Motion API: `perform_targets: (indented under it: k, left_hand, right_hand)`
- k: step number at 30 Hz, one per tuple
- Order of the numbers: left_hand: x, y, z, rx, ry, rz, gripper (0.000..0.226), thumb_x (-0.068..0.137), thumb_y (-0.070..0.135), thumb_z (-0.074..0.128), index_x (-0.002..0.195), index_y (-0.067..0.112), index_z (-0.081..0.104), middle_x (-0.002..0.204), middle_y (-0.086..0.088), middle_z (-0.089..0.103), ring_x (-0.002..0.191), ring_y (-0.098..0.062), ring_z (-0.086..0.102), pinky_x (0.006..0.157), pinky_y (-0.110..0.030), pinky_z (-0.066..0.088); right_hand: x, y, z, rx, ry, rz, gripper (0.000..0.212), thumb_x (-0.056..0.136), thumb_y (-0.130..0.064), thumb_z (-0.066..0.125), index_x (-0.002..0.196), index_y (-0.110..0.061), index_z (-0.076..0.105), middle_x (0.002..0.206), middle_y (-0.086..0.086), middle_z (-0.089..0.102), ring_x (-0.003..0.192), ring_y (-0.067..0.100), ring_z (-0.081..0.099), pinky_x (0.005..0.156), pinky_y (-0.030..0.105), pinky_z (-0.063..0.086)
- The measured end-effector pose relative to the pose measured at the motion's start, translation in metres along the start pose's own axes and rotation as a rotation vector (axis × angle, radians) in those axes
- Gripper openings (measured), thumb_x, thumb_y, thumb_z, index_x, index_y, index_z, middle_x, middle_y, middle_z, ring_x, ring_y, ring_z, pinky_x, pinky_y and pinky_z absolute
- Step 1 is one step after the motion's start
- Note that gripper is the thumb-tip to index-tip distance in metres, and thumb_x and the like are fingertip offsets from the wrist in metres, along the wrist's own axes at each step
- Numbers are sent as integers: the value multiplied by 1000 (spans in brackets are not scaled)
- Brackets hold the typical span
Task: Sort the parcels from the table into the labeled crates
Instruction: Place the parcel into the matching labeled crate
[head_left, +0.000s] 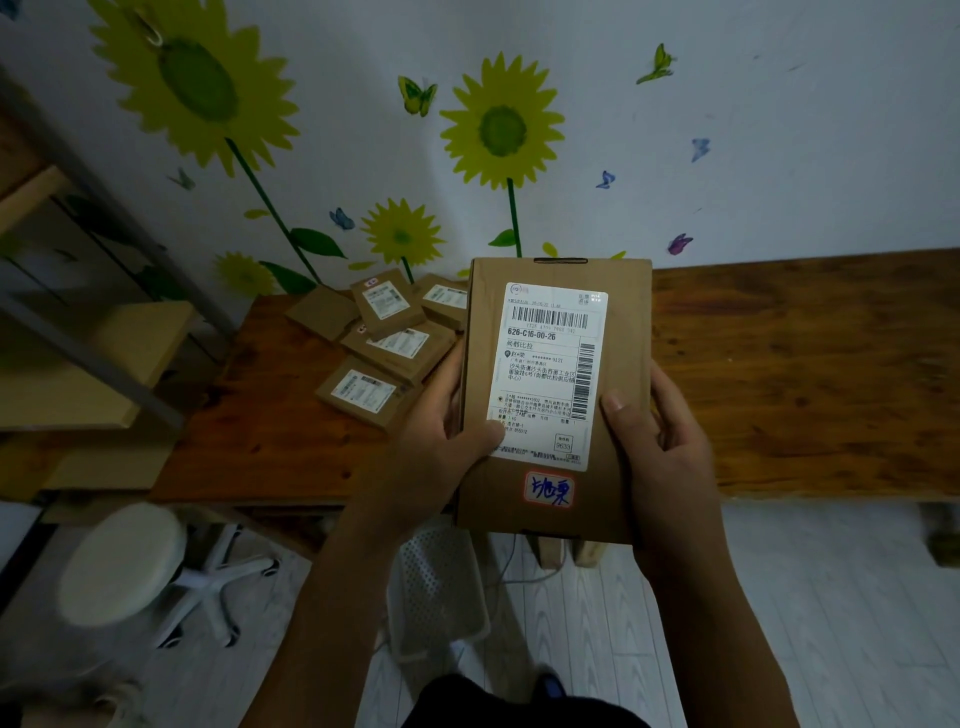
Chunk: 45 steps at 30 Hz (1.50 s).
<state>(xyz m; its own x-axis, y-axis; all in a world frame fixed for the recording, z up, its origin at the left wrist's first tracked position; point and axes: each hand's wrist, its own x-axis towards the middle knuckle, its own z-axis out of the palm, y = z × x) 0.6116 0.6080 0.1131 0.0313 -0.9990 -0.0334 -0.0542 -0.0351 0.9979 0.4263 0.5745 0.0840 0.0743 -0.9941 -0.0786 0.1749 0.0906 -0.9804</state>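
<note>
Fingers of left hand (439, 441) and right hand (657, 447) curl round held parcel (555, 395), label up, above table (270, 415) edge. Risk: handwritten sticker (549, 489) misread, wrong crate; none visible.

Counted: 1 cardboard parcel (623, 332) held up, 5 cardboard parcels (387, 345) piled on 1 wooden table (270, 415), 1 white stool (122, 564), 2 hands (431, 441).

bare forearms, no sleeves, dark trousers (519, 701)
</note>
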Motion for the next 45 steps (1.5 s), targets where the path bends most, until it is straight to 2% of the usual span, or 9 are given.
perform_targets:
  k: [5, 9, 14, 20, 26, 30, 36, 41, 45]
  left_hand:
    - [1, -1, 0, -17, -16, -13, 59, 86, 11, 61, 130, 45, 43, 126, 11, 67, 116, -16, 66, 82, -29, 59]
    - [1, -1, 0, -17, -29, -38, 63, 95, -6, 52, 134, 41, 39, 122, 14, 66, 113, -12, 67, 78, -25, 58]
    - [4, -5, -2, 11, -39, -48, 66, 94, 2, 58, 142, 39, 31, 130, 10, 62, 117, -12, 65, 81, -25, 58]
    - [5, -7, -3, 29, -14, -37, 66, 93, -11, 51, 139, 34, 37, 117, 19, 69, 113, -7, 66, 80, -22, 57]
    - [11, -11, -2, -61, 68, -52, 73, 86, 12, 66, 149, 30, 35, 133, 3, 66, 118, -19, 66, 85, -33, 60]
    - [17, -12, 1, -63, 149, -52, 68, 84, 20, 66, 146, 26, 39, 121, 7, 71, 110, -20, 70, 80, -32, 60]
    - [23, -14, 5, -5, 220, -20, 46, 96, 9, 58, 139, 20, 44, 106, 19, 74, 103, -11, 71, 74, -23, 59]
    - [20, -7, 3, 94, 76, -40, 65, 82, 15, 72, 137, 31, 40, 101, 24, 71, 98, -2, 71, 70, -19, 57]
    - [16, -6, -3, 161, -13, -62, 94, 65, 29, 77, 148, 29, 32, 119, 19, 64, 107, 1, 66, 76, -17, 56]
  right_hand:
    - [3, 0, 1, -13, 13, 4, 51, 87, -39, 62, 134, -47, 45, 115, -10, 71, 94, 14, 75, 73, 40, 63]
    - [5, 1, 1, -16, 18, 0, 58, 80, -46, 61, 135, -47, 45, 116, -9, 70, 95, 14, 75, 74, 42, 63]
    - [7, 2, 1, -11, 21, -4, 57, 79, -46, 62, 134, -48, 45, 117, -8, 71, 96, 15, 75, 75, 42, 63]
    - [10, 4, 2, 1, 9, 6, 61, 80, -45, 62, 139, -45, 45, 117, -7, 71, 96, 16, 75, 73, 42, 64]
    - [14, 4, 3, 19, -1, 10, 59, 81, -42, 62, 138, -45, 45, 116, -7, 72, 98, 17, 75, 75, 41, 63]
    - [17, 5, 2, 20, 5, 14, 59, 82, -42, 62, 138, -45, 46, 116, -8, 73, 98, 18, 75, 76, 43, 62]
    - [18, 8, 5, 4, -3, 22, 64, 83, -42, 62, 145, -39, 45, 112, -10, 74, 95, 17, 76, 71, 37, 63]
    - [20, 8, 6, -5, -1, 30, 65, 83, -43, 61, 145, -40, 43, 112, -9, 73, 95, 15, 75, 71, 36, 63]
    - [22, 8, 6, -24, 13, 20, 62, 87, -41, 60, 147, -38, 43, 115, -11, 71, 97, 13, 74, 73, 37, 63]
